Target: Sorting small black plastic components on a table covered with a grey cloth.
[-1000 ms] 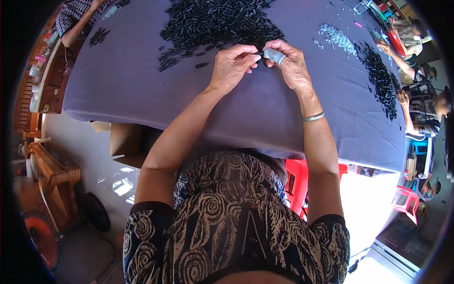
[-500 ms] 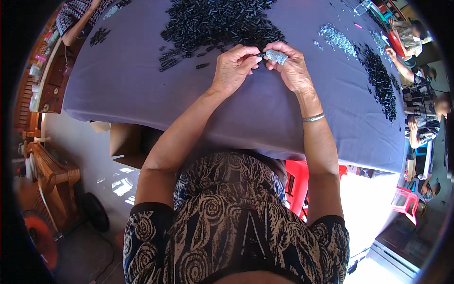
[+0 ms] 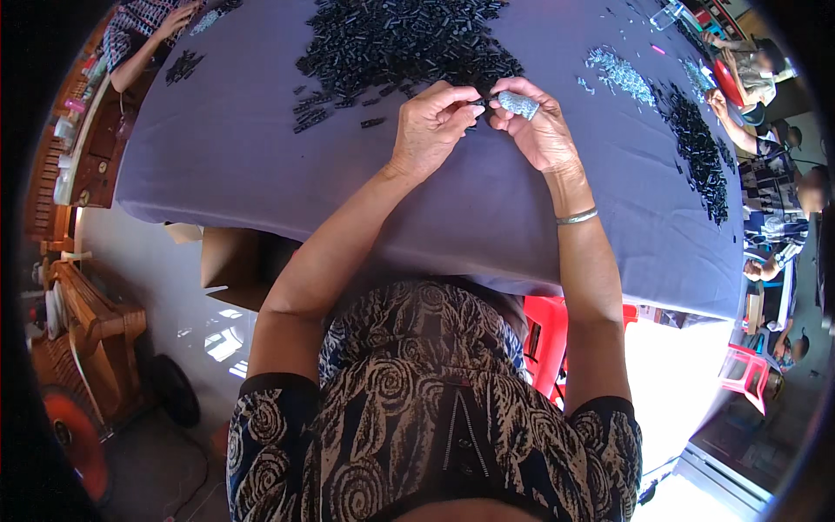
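Note:
Both my hands meet over the purple-grey tablecloth, just short of a large heap of small black parts (image 3: 391,43). Between thumb and fingers, my left hand (image 3: 428,126) pinches a small black part (image 3: 480,102). My right hand (image 3: 541,130), its thumb wrapped in a grey-white covering (image 3: 519,105), is closed at the other end of that part. Whether it grips the same part or a second one is too small to tell. Several loose black parts (image 3: 311,113) lie left of my fingers.
A pile of small clear pieces (image 3: 622,74) and another black pile (image 3: 696,157) lie at the right of the tablecloth (image 3: 287,174). Other people sit along the right side, and another person's arm (image 3: 143,56) is at the far left. A red stool (image 3: 545,335) stands under the table edge.
My right hand has shifted slightly right, and a little more of the black part shows between my hands. At the far left, the other person's hand has come further into view.

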The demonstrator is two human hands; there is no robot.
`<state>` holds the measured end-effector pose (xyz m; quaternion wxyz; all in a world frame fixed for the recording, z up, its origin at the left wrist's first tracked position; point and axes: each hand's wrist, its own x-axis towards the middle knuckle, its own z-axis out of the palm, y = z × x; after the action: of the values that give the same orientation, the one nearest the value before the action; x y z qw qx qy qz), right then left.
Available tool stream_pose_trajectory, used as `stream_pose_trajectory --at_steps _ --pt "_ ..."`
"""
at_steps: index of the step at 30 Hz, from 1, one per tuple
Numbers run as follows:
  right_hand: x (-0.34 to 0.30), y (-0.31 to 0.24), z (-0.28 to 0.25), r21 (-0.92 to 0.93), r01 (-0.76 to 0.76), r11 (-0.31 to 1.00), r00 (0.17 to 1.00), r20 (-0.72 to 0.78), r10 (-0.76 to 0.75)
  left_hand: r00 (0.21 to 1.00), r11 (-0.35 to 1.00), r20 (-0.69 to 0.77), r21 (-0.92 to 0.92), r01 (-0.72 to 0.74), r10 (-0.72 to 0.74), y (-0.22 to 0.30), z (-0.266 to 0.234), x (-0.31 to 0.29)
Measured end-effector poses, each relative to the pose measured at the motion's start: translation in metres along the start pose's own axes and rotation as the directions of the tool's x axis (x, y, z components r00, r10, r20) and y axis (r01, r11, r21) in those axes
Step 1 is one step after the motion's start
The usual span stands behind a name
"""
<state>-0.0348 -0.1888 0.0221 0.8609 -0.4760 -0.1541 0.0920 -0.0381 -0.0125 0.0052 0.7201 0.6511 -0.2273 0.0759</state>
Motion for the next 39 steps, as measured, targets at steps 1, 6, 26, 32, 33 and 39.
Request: stream_pose_trajectory --at_steps 1,6,26,32,33,39 --pt "0.0 -0.001 0.0 0.008 0.003 1.0 1.0 0.004 -0.003 1.0 1.0 0.0 0.006 -0.005 0.005 0.0 0.0 0.0" --pt "-0.001 0.0 0.005 -0.076 0.044 0.996 0.999 0.013 -0.043 1.0 1.0 0.001 0.007 -0.017 0.017 -0.002 -0.001 0.001" --pt "-0.003 -0.012 0.011 -0.641 0.07 0.764 0.996 -0.003 -0.093 0.999 0.998 0.0 0.047 0.04 -0.04 -0.003 0.006 -0.006" --pt "-0.002 -0.02 0.007 -0.805 0.086 0.587 0.995 0.045 -0.085 0.964 0.979 0.18 -0.022 0.201 -0.194 -0.003 -0.001 0.001" --pt "-0.002 -0.02 0.004 -0.816 0.106 0.568 0.994 0.066 -0.09 0.945 0.96 0.203 -0.063 0.273 -0.256 -0.001 -0.003 0.002" --pt "-0.003 -0.029 0.021 -0.792 0.006 0.611 1.0 0.002 -0.006 0.895 0.89 0.257 -0.183 0.417 -0.366 -0.003 -0.007 0.003"
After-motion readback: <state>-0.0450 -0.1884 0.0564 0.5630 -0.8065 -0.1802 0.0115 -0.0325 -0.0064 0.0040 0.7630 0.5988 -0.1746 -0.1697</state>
